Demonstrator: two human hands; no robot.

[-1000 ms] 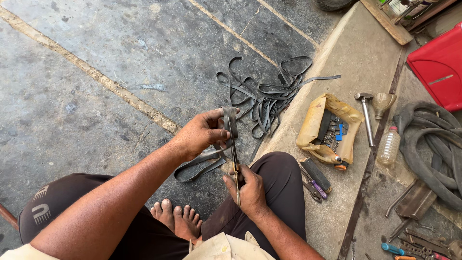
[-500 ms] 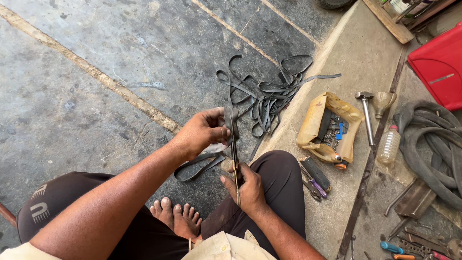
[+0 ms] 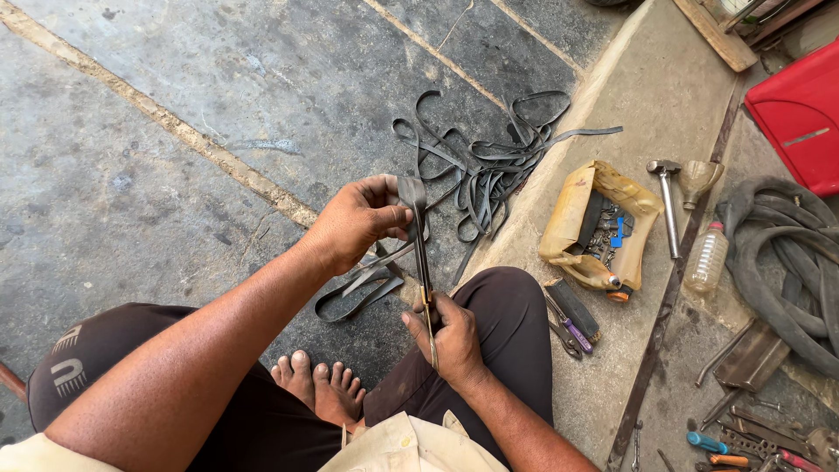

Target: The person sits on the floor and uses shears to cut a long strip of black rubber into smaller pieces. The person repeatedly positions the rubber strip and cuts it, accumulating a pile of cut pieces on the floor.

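Pinching the top of a black rubber strip (image 3: 413, 194), the left hand (image 3: 354, 223) pulls it taut and upright so the blade (image 3: 426, 280), gripped tight in the right hand (image 3: 454, 336), runs along it above the knee; cut strips (image 3: 489, 166) pile beyond.

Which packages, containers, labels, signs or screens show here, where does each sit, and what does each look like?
Cut-open yellow plastic jug: lies on the concrete step right of the knee, holding small dark and blue parts.
Clear plastic bottle: lies right of the jug beside the metal hammer, with a red cap.
Red plastic container: upper right edge, only partly in view.
No signs or screens.
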